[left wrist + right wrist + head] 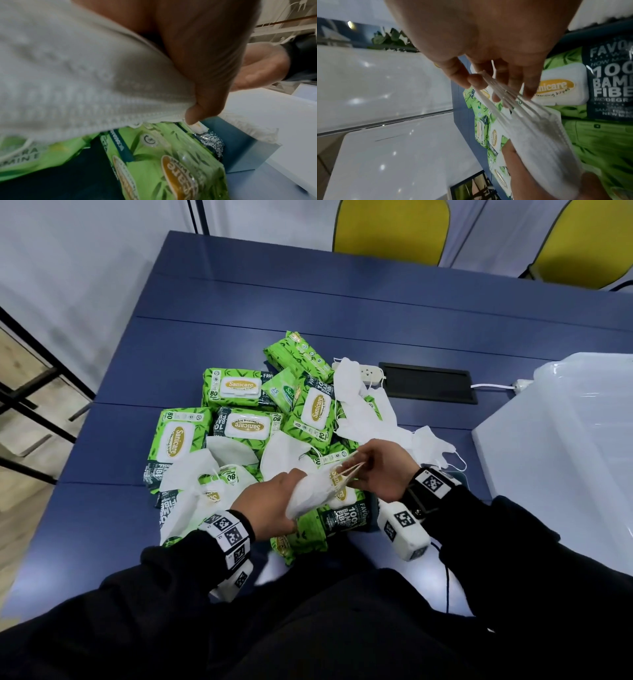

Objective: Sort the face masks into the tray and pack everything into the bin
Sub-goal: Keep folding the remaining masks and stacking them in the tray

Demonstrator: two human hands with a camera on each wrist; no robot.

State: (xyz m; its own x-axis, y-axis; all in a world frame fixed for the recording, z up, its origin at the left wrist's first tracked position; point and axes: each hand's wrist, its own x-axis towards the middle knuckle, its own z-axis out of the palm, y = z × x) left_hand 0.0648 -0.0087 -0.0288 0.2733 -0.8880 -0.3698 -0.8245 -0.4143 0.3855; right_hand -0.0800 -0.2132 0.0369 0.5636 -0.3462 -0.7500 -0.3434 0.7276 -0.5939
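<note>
Face masks lie mixed into a heap in the middle of the blue table (342, 313). At the table's right edge sits the big clear bin (582, 440), and it is the largest thing on it. The green wipe packs (239, 386) come next; they are piled together in the heap, and some lean on each other. Loose white masks (359, 405) lie on top of the packs and beside them, mostly toward the right side and the near left side of the heap. A white power strip (368, 371) lies just behind the heap, next to a dark hatch (428, 383) set in the table.

Above the near side of the heap, the left hand (270, 505) grips a small stack of white masks (315, 491), with its fingers curled round one end. The right hand (383, 470) pinches the ear loops (501, 94) at the other end of that stack between thumb and fingers.
</note>
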